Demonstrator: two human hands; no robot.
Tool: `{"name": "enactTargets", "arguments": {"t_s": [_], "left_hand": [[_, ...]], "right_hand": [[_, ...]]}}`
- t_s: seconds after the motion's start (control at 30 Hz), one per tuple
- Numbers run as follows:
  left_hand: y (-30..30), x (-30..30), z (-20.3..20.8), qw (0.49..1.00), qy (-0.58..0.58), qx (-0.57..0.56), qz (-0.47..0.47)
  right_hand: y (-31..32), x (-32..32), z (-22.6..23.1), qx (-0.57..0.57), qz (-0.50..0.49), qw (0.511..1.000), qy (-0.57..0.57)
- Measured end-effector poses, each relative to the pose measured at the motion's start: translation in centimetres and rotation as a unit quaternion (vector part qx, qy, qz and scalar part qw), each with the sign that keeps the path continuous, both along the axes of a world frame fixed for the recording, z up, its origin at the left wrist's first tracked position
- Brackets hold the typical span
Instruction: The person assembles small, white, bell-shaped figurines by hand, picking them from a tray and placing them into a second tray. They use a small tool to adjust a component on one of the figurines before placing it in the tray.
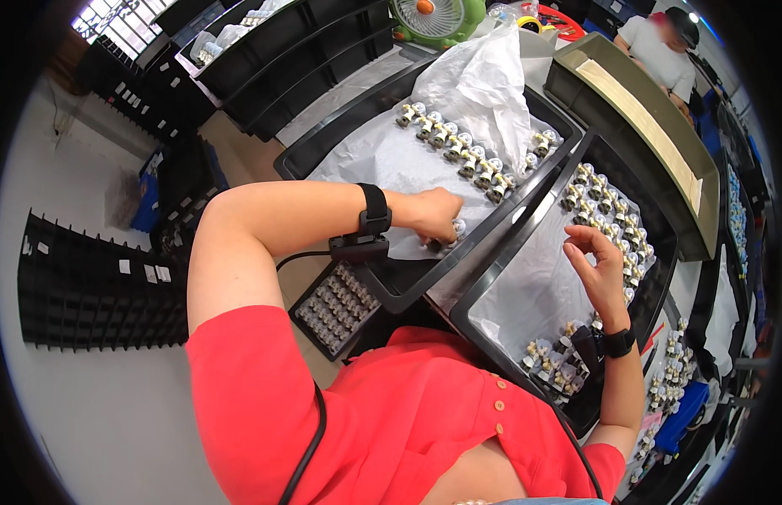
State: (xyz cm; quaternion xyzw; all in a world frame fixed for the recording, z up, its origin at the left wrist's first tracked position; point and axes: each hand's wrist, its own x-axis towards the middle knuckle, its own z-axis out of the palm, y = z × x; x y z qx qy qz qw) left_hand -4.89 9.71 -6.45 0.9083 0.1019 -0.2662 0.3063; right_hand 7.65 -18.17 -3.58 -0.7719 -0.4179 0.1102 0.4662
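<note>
Head view: left hand (439, 215) pinches a clear-topped piece (460, 227) by the left tray's (397, 298) right edge; right hand (603, 269) hangs open, empty. Piece likely light, rigid, fragile; best held by its sides.

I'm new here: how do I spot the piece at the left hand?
In front of the round green fan stands a large black plastic tray lined with white sheeting. At its right edge, the left hand touches a small clear-topped, dark-based piece. Unlike the tray's other pieces, it sits apart beneath that hand.
</note>
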Motion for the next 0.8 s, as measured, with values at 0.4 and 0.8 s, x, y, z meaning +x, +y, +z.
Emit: {"name": "enactTargets", "arguments": {"t_s": [0.4,0.8], "left_hand": [[0.4,0.1,-0.4,0.993,0.086,-0.06,0.049],[3.8,-4.0,1.7,0.943,0.235,0.087,-0.221]], "right_hand": [[0.1,-0.1,0.3,-0.023,0.012,1.0,-0.012],[-0.1,0.2,0.5,-0.053,0.021,0.998,0.002]]}}
